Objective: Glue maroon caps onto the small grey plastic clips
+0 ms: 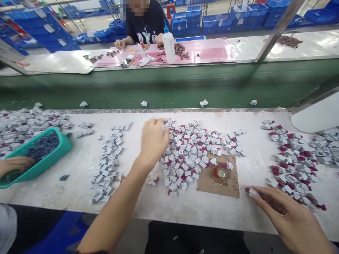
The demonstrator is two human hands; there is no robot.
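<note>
My right hand (288, 208) pinches a small white piece (254, 192) with a dark red bit at its left end, between thumb and fingertips, just above the table. My left hand (155, 141) is at the upper left edge of the middle pile of white and dark red pieces (185, 151). Its fingers are curled, and what they hold, if anything, is hidden. Between my hands a round container (220, 172) with glossy contents sits on a brown cardboard square (218, 188). Another heap of white and red pieces (293, 162) lies beyond my right hand.
A column of grey pieces (108, 162) lies left of my forearm. Further left, another person's hand (16, 165) is in a teal tray (66, 143) of dark pieces. Spaced pieces lie on the green belt (169, 88). A person (148, 24) sits opposite, behind a white bottle (169, 47).
</note>
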